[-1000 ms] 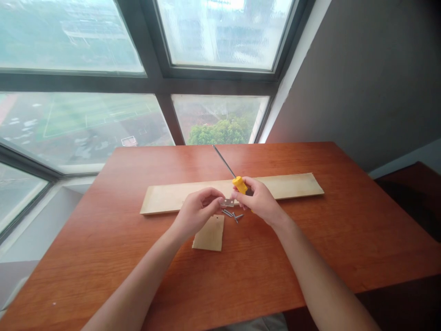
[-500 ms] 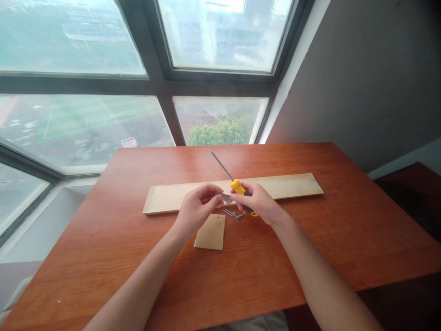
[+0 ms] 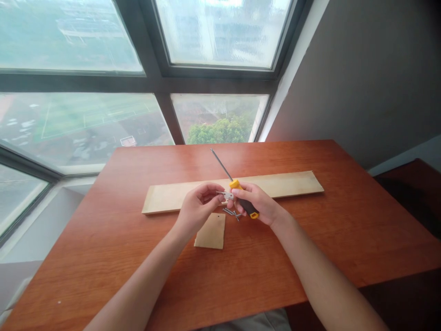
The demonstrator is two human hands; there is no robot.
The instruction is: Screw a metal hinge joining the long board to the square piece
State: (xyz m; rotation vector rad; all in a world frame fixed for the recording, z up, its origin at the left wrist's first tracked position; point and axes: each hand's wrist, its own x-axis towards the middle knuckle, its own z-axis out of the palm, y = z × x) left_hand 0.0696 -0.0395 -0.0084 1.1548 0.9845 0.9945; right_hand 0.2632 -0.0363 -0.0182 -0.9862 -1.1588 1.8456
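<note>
Metal plate [image 3: 227, 196], small and with holes, maybe a hinge, visible in the head view between both hands, in front of the near edge of long board [image 3: 289, 184]. Pinched between thumb and fingers of left hand [image 3: 198, 206]. In right hand [image 3: 260, 200], screwdriver [image 3: 234, 184] gripped by its handle, shaft directed away and leftward, tip free; fingertips at right end of plate, contact hard to tell. Probably an early stage: no visible joining, no screw seen in plate, screws [image 3: 232, 213] loose on table [image 3: 327, 234], near far edge of small board [image 3: 210, 234]. Wide table surface to both sides, good room for elbows; far edge near window [image 3: 223, 41], near edge by trousers [image 3: 262, 320].
</note>
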